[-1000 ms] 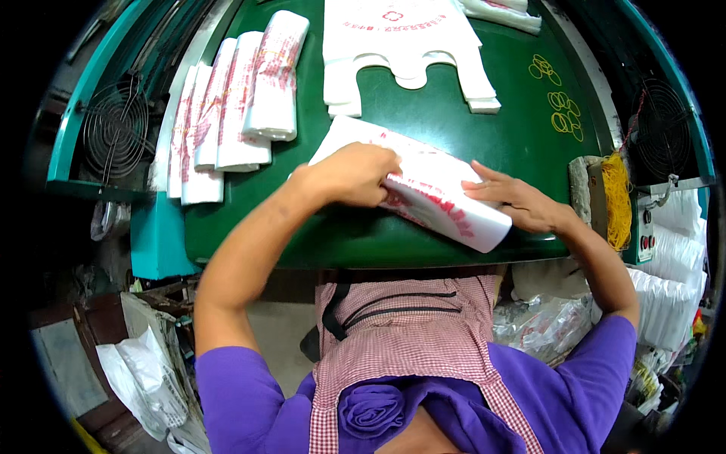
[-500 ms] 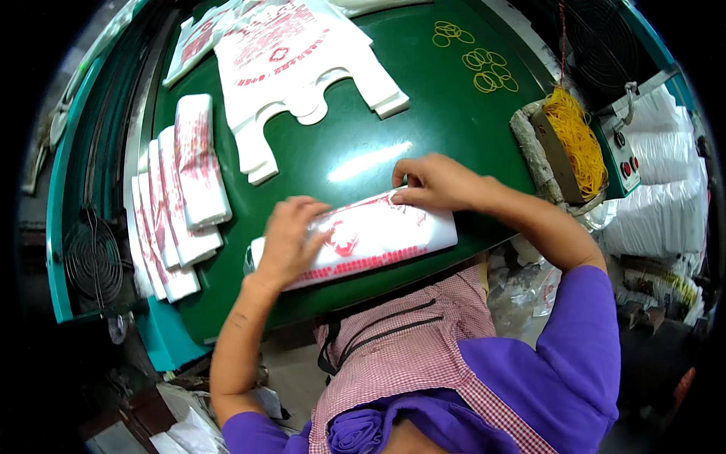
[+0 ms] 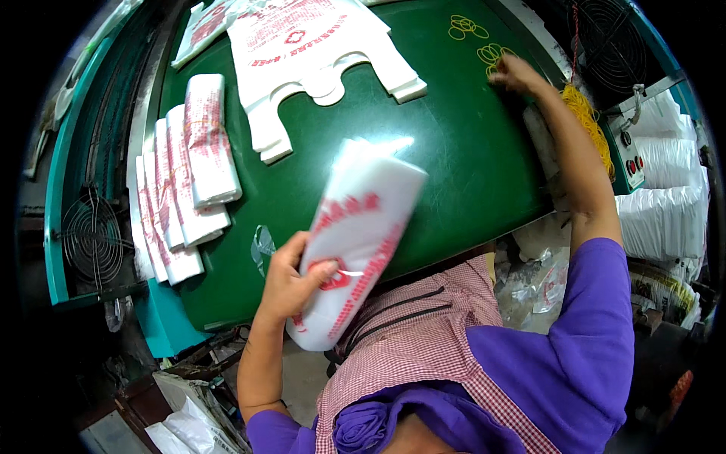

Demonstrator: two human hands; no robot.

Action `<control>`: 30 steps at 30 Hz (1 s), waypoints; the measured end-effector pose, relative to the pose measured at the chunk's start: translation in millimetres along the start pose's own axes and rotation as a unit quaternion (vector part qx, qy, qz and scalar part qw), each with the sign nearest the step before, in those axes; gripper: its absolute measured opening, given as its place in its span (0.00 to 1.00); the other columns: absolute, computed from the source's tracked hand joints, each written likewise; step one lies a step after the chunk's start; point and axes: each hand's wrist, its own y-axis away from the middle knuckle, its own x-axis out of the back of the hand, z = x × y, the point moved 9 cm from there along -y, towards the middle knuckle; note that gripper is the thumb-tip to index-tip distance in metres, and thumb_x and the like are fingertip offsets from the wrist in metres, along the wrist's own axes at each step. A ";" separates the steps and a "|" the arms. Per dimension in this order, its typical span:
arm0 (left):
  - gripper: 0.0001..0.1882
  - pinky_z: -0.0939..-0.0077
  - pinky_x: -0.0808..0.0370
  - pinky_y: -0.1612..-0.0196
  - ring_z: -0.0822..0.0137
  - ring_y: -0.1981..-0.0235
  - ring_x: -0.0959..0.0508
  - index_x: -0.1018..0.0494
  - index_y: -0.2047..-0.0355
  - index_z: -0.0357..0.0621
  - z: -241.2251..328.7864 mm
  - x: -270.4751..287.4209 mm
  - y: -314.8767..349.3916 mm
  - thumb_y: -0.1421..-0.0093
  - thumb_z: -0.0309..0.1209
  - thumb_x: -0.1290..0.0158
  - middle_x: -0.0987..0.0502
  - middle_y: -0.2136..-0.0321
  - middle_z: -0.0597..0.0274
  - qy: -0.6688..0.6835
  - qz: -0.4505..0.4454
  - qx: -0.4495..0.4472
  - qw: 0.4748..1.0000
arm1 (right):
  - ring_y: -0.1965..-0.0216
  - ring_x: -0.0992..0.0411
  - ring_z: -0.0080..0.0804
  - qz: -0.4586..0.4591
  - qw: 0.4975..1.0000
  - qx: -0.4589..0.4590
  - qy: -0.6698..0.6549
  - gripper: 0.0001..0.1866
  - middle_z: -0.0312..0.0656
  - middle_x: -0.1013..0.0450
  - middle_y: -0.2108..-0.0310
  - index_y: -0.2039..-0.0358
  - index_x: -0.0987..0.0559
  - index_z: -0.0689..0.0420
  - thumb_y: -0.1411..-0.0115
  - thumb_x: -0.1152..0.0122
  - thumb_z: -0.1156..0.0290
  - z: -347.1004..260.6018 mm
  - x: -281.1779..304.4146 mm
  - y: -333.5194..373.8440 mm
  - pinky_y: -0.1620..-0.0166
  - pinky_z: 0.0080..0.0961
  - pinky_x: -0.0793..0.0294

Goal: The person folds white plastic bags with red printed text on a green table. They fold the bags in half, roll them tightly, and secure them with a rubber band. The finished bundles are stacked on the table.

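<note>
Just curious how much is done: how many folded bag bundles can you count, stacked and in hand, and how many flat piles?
Folded bundles stacked at the left: 4
Folded bundle in the left hand: 1
Flat piles of bags: 2
Total: 7

A broad dark green table (image 3: pixel 469 174) with a teal metal edge fills the room's middle. Round wire fan guards (image 3: pixel 92 236) sit left and far right of the table (image 3: pixel 616 34); light glares off its top.
</note>
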 end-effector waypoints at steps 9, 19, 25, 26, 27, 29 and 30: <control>0.25 0.80 0.29 0.58 0.75 0.63 0.27 0.33 0.50 0.34 20.7 39.0 4.7 0.43 0.34 0.41 0.26 0.62 0.64 0.206 0.106 -0.118 0.965 | 0.64 0.25 0.46 0.325 0.938 -0.118 0.029 0.13 0.47 0.23 0.69 0.65 0.21 0.54 0.42 0.42 0.57 -42.1 80.6 48.6 0.62 0.42 0.27; 0.17 0.77 0.25 0.54 0.76 0.64 0.25 0.32 0.49 0.42 80.8 -16.2 -47.3 0.38 0.30 0.47 0.24 0.62 0.67 0.448 0.004 -0.185 0.875 | 0.67 0.25 0.27 0.079 0.754 0.163 -0.631 0.10 0.42 0.24 0.62 0.58 0.25 0.62 0.41 0.46 0.79 -310.2 26.0 169.5 0.62 0.21 0.26; 0.30 0.82 0.27 0.59 0.76 0.61 0.25 0.34 0.45 0.36 39.0 -6.3 -16.7 0.46 0.31 0.39 0.25 0.58 0.63 0.404 -0.054 -0.119 0.905 | 0.69 0.27 0.25 -0.215 0.254 0.162 -0.929 0.20 0.56 0.31 0.51 0.43 0.36 0.58 0.37 0.54 0.78 -306.4 21.3 159.0 0.72 0.22 0.22; 0.30 0.81 0.27 0.58 0.75 0.60 0.25 0.34 0.44 0.37 45.5 4.4 -11.3 0.47 0.30 0.38 0.25 0.59 0.63 0.343 -0.051 -0.141 0.927 | 0.67 0.26 0.27 -0.220 0.313 0.205 -0.901 0.24 0.61 0.34 0.48 0.41 0.37 0.56 0.38 0.53 0.79 -309.8 39.7 161.6 0.73 0.21 0.22; 0.31 0.79 0.26 0.58 0.75 0.59 0.25 0.35 0.43 0.37 54.4 14.7 -3.9 0.47 0.28 0.38 0.25 0.59 0.63 0.282 -0.049 -0.160 0.945 | 0.65 0.25 0.29 -0.224 0.372 0.245 -0.867 0.27 0.66 0.38 0.45 0.38 0.39 0.54 0.39 0.52 0.80 -319.2 60.2 169.9 0.73 0.21 0.22; 0.34 0.79 0.27 0.58 0.74 0.61 0.25 0.34 0.43 0.46 40.3 43.7 3.0 0.52 0.27 0.37 0.26 0.64 0.63 -0.083 0.040 -0.048 0.995 | 0.57 0.26 0.35 -0.215 0.573 0.361 -0.703 0.28 0.60 0.37 0.44 0.40 0.36 0.54 0.41 0.49 0.81 -353.3 57.7 209.3 0.63 0.28 0.22; 0.32 0.79 0.27 0.59 0.75 0.62 0.26 0.33 0.45 0.46 34.6 58.2 3.8 0.52 0.26 0.37 0.27 0.65 0.64 -0.128 0.075 -0.072 0.986 | 0.53 0.26 0.38 -0.212 0.649 0.442 -0.582 0.27 0.56 0.35 0.43 0.41 0.34 0.54 0.42 0.48 0.81 -373.5 48.1 233.5 0.58 0.31 0.22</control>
